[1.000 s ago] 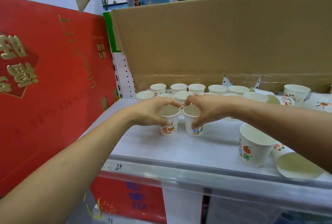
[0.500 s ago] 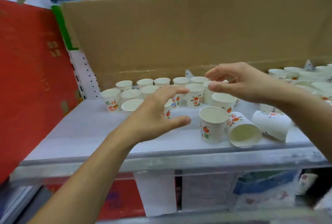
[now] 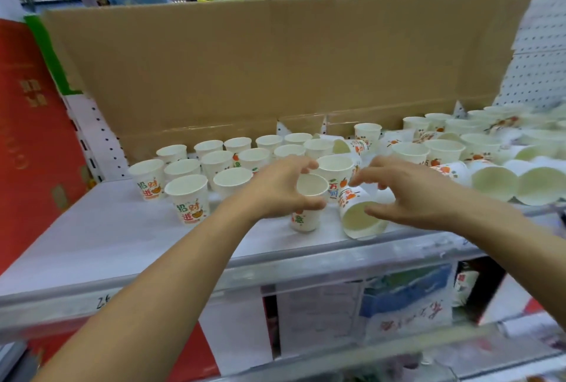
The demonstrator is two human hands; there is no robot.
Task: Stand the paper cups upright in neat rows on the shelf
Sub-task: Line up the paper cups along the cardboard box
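White shelf (image 3: pixel 107 237) boards run along a shop aisle, backed by a tall sheet of cardboard (image 3: pixel 275 69). Standing cups (image 3: pixel 214 164) already fill rows at the back left. Near the front edge the left hand (image 3: pixel 275 190) has its grip curled round the rim of an upright cup (image 3: pixel 306 219), thumb on the near side and fingers on the far side. Just beside it to the right, a tipped cup (image 3: pixel 356 216) lies on its side, with its long axis running front to back and its mouth towards the person. The right hand (image 3: pixel 413 197) is the nearer one. It hovers over the tipped cup with its fingers spread and loosely bent, and its grip looks not yet closed. Righting this cup probably means taking its wall and swinging the base down. More fallen cups (image 3: pixel 493 182) lie farther right.
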